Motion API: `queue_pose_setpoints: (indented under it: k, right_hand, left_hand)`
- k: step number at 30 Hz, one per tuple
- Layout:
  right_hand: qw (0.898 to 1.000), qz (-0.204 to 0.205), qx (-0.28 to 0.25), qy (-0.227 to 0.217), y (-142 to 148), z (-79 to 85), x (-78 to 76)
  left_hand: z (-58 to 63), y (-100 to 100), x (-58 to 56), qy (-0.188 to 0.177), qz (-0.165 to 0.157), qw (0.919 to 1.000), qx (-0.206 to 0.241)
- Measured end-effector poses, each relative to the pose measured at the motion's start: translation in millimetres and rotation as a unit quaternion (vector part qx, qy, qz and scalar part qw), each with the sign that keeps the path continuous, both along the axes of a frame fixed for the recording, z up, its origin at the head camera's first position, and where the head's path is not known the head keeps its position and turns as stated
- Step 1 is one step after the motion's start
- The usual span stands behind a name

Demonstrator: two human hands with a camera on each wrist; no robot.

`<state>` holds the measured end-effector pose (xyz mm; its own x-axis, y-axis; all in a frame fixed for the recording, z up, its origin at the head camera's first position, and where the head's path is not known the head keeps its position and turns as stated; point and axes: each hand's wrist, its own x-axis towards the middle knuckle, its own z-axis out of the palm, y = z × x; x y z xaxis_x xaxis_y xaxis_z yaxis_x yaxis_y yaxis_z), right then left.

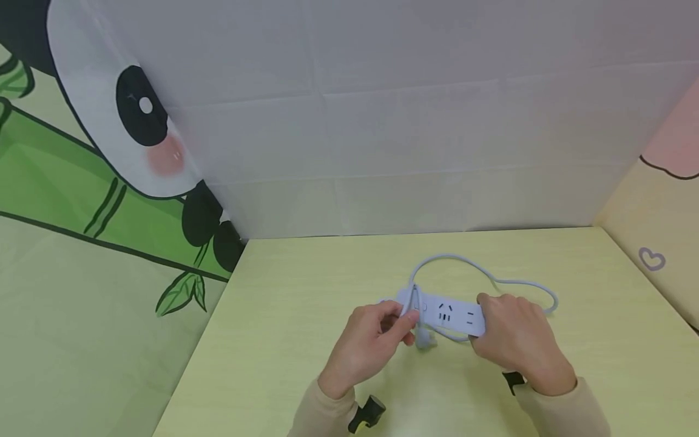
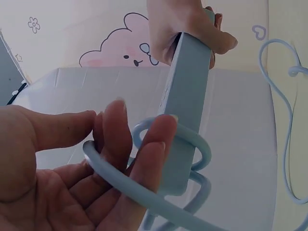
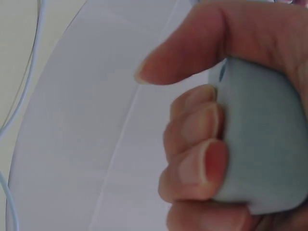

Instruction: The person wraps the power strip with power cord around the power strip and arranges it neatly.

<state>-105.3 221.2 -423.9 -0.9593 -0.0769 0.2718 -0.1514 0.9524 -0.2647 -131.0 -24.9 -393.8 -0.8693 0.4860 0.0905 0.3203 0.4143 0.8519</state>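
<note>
A white power strip [image 1: 450, 312] is held over the table, tilted, its socket face showing in the head view. My right hand [image 1: 519, 331] grips its right end, with fingers [image 3: 197, 168] curled round the casing in the right wrist view. Close to the strip's other end, my left hand [image 1: 377, 340] pinches a stretch of its cable [image 2: 130, 190], which passes across the fingers in the left wrist view. Part of the cable loops round the strip there. The plug [image 1: 425, 337] hangs just below the strip, beside my left fingertips.
The rest of the cable curves over the pale yellow table [image 1: 284, 340] behind the strip and to its right. A plain white panel [image 1: 382, 139] stands along the back edge. Printed sheets with cartoon figures border both sides. A dark wrist mount [image 1: 368, 414] sits at the left sleeve.
</note>
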Motion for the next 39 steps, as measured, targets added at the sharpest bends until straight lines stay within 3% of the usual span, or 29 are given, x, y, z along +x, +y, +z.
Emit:
queue_pose_setpoints:
  k: [10, 16, 24, 29, 32, 39]
  right_hand:
    - [0.998, -0.022, 0.001, 0.051, 2, -1.0, -4.6]
    - [0.995, -0.037, -0.012, 0.091, 2, -1.0, -5.1]
    - [0.971, -0.042, -0.028, 0.233, 0, -7.0, -11.6]
    - [0.963, -0.049, -0.037, 0.263, 4, -7.2, -12.8]
    - [0.961, -0.058, -0.052, 0.264, 6, -5.5, -11.5]
    - [0.954, -0.086, -0.089, 0.272, 21, 1.8, -11.4]
  left_hand:
    - [2.8, 1, 3.4, -0.001, -0.034, 0.9984, 0.045]
    - [1.4, 2, 4.7, 0.010, -0.034, 0.9977, 0.058]
    - [2.6, 1, 3.9, 0.018, -0.049, 0.9945, 0.091]
    - [2.6, 3, 3.2, 0.019, -0.055, 0.9919, 0.113]
    - [2.2, 4, 3.0, 0.009, -0.058, 0.9908, 0.122]
    - [3.1, 3, 3.4, -0.056, -0.093, 0.9856, 0.130]
